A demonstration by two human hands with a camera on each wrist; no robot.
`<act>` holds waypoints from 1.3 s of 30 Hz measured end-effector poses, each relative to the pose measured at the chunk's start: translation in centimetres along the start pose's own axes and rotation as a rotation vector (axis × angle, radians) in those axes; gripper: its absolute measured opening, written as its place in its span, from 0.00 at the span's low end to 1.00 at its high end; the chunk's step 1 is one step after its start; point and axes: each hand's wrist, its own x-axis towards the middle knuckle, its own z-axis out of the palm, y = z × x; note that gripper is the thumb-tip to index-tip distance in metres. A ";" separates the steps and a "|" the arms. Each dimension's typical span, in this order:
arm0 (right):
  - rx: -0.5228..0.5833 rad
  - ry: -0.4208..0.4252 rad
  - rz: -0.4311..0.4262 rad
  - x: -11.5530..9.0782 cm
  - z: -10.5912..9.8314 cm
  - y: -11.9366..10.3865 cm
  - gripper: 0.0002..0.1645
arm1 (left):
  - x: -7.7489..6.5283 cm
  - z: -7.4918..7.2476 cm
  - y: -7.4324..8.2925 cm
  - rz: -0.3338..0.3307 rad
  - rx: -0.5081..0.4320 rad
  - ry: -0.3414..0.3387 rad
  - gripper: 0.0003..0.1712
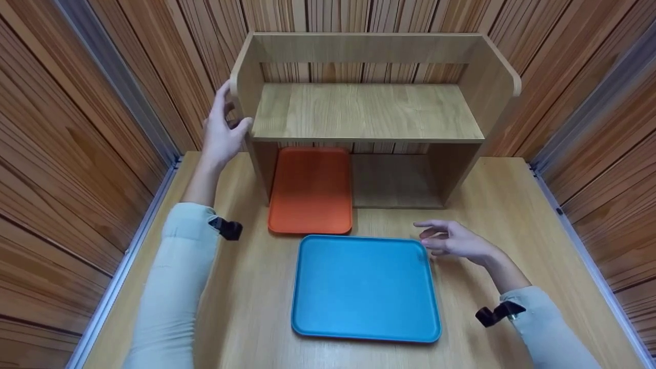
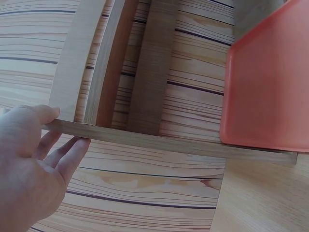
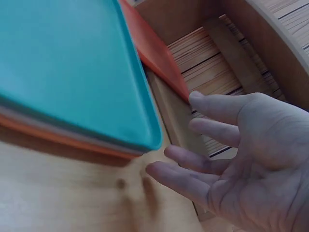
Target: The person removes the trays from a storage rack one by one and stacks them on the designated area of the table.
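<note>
My left hand (image 1: pixel 223 134) grips the left side panel of a wooden desk shelf (image 1: pixel 369 110); in the left wrist view its thumb lies on one face and the fingers on the other. An orange-red tray (image 1: pixel 310 190) lies lengthwise in the left half of the lower compartment, its near end sticking out. In front of the shelf lies a blue tray (image 1: pixel 366 288), on top of a stack; whitish and orange edges (image 3: pixel 72 141) show under it in the right wrist view. My right hand (image 1: pixel 456 241), fingers spread and loosely bent, hovers by the blue tray's far right corner, holding nothing.
Everything stands on a light wooden table (image 1: pixel 256 307). Wood-plank walls (image 1: pixel 66 113) close in the back and both sides, with metal rails along the table's side edges. Bare floor of the lower compartment (image 1: pixel 394 179) shows right of the orange-red tray.
</note>
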 end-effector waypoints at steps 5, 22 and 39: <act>-0.013 0.047 -0.055 0.6 0.1 -0.7 0.36 | -0.1 -0.1 0.1 -0.010 0.006 -0.003 0.49; 0.080 0.147 -0.115 3.4 2.6 -1.9 0.43 | 0.1 0.1 -0.1 0.024 0.002 0.003 0.49; 0.210 0.188 -0.122 6.8 5.4 -3.3 0.49 | 0.0 0.0 -0.2 0.015 0.018 0.007 0.48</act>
